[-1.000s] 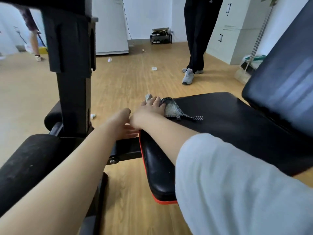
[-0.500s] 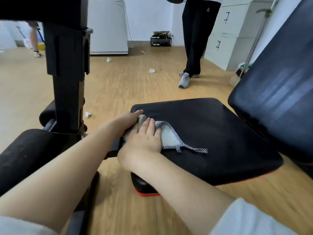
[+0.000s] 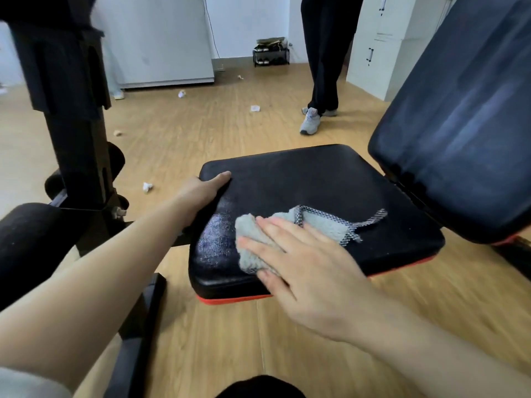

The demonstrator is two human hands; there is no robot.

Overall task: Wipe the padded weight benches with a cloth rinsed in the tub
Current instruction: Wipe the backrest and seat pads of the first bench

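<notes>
Right hand (image 3: 301,262), fingers straight and flat, presses grey cloth (image 3: 324,222) onto the near-left part of black seat pad (image 3: 301,179); left hand (image 3: 201,191) grips the pad's far-left corner, thumb on top.

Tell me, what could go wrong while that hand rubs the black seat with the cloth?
1. The right hand only presses flat on the cloth, near the front edge of the seat pad, so the cloth might slide off onto the floor.
2. A wet sheen lies near the left hand gripping the pad's edge; that grip could slip.
</notes>
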